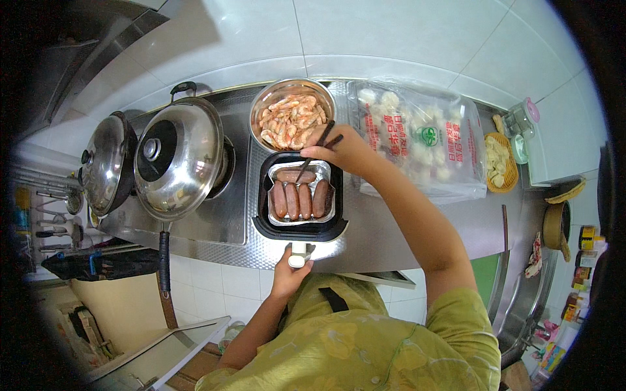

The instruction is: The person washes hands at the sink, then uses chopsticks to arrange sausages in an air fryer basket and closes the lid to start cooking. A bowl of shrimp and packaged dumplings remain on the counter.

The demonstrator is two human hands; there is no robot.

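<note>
My left hand [287, 274] grips the white handle [298, 255] of a black air fryer basket [264, 220] on the steel counter. Inside it, a foil tray [289, 221] holds several sausages [305, 200]; one lies crosswise behind a row of upright-lying ones. My right hand [345, 149] holds dark chopsticks [313, 161], their tips down at the sausages near the crosswise one. Whether the tips pinch a sausage I cannot tell. Just behind the basket stands a steel bowl [255, 119] of cooked shrimp [288, 117], partly covered by my right hand.
A lidded steel wok [195, 146] and a second lidded pan [105, 166] stand on the left; the wok's handle [165, 259] juts past the counter edge. Right of my hand lies a printed plastic bag [430, 141] of pale food, then a yellow basket [511, 168]. A sink [521, 303] is far right.
</note>
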